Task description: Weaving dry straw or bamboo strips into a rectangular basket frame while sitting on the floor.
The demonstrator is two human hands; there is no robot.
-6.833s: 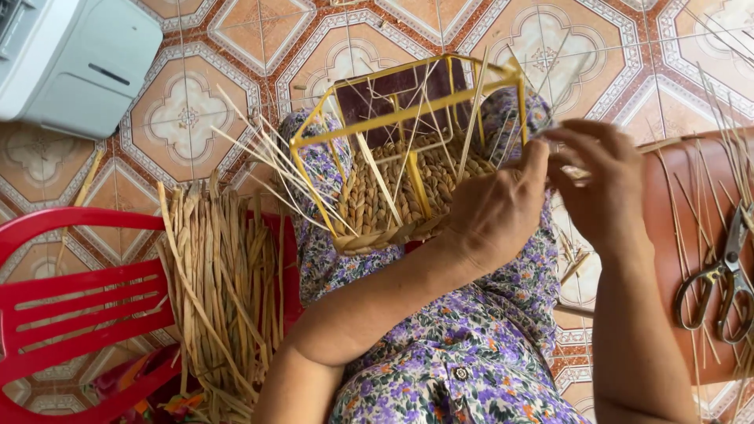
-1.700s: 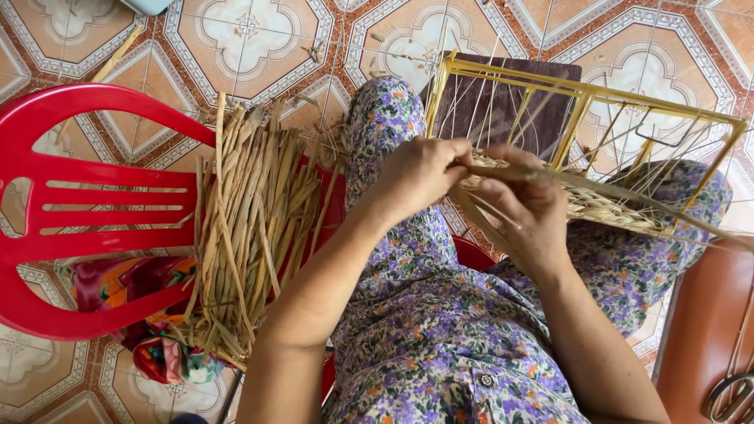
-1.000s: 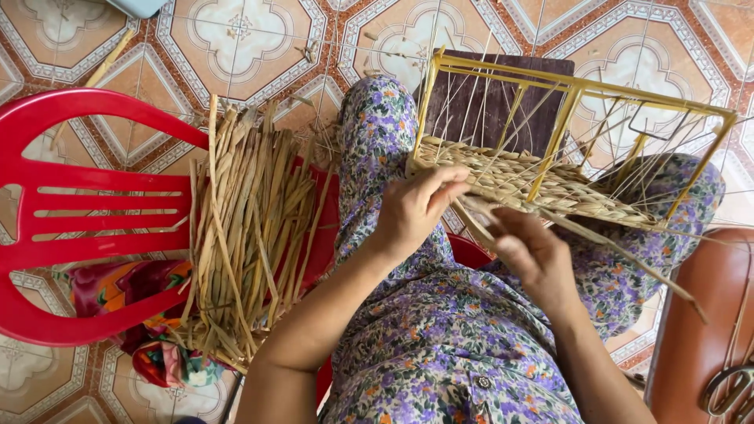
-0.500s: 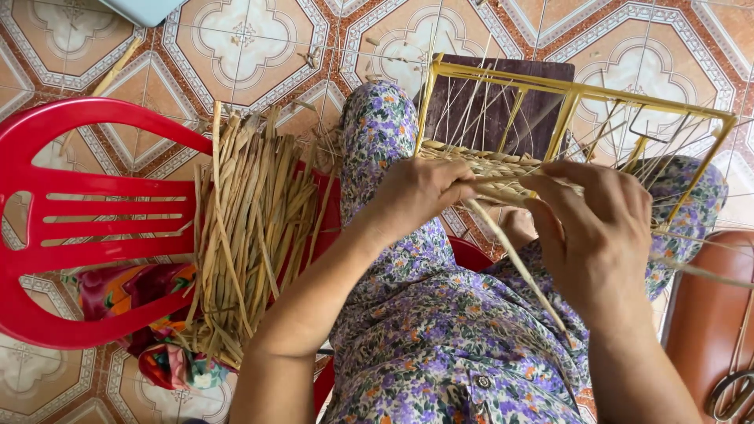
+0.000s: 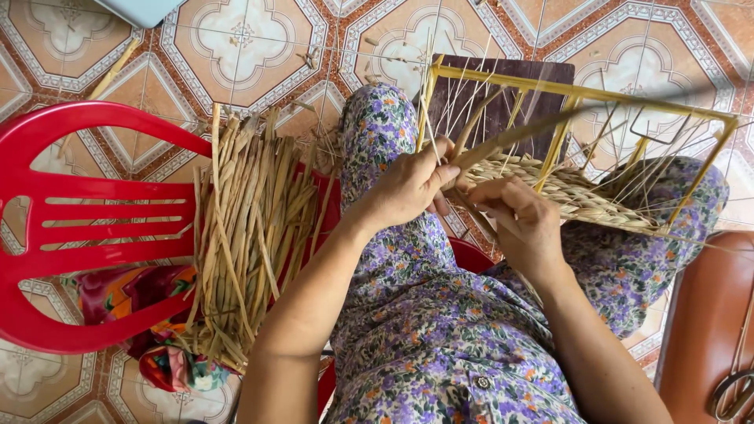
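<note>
Pinching straw strand (image 5: 518, 135), left hand (image 5: 408, 188); right hand (image 5: 522, 224) gripping woven band (image 5: 573, 192).

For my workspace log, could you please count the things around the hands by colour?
Red: 1, the plastic chair
Yellow: 1, the basket frame
Straw-coloured: 2, the reed bundle and the strand held by the left hand and right hand
Total: 4

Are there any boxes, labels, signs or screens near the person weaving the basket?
No packages, labels, signs or screens in view.
Only a pale blue-grey object with no markings showing, cut off at the top edge on the tiled floor; what it is cannot be told.
</note>
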